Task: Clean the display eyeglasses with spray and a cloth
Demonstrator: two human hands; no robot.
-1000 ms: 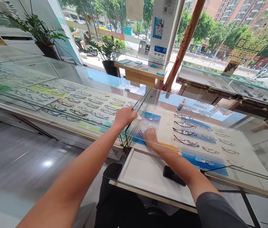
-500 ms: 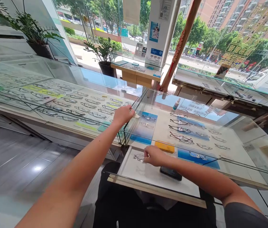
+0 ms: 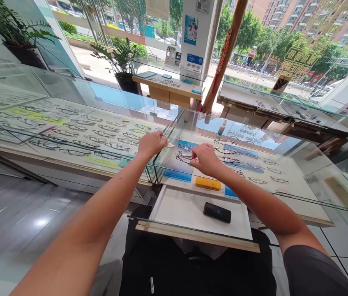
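Note:
My right hand (image 3: 207, 159) is raised over the right glass counter, its fingers pinched on a pair of eyeglasses (image 3: 183, 158) that points out to the left. My left hand (image 3: 151, 144) is closed near the counter's corner; a small pale piece, seemingly cloth (image 3: 170, 144), pokes out from its fingers. Below them a white drawer (image 3: 176, 209) stands pulled out, with a black glasses case (image 3: 217, 212) lying in it. Just beyond the drawer lies a yellow case (image 3: 207, 183). A blue card (image 3: 176, 174) is under the glass behind the held eyeglasses.
Several rows of eyeglasses fill the left display case (image 3: 81, 131), and more lie in the right one. A spray bottle (image 3: 222, 127) stands on the right counter. The drawer's glass front edge (image 3: 192, 234) is close to my lap. Potted plants (image 3: 126, 82) stand by the window.
My right hand has lifted the eyeglasses up and away from the drawer, to above the counter. The left hand stays by the corner. The whole view has shifted slightly.

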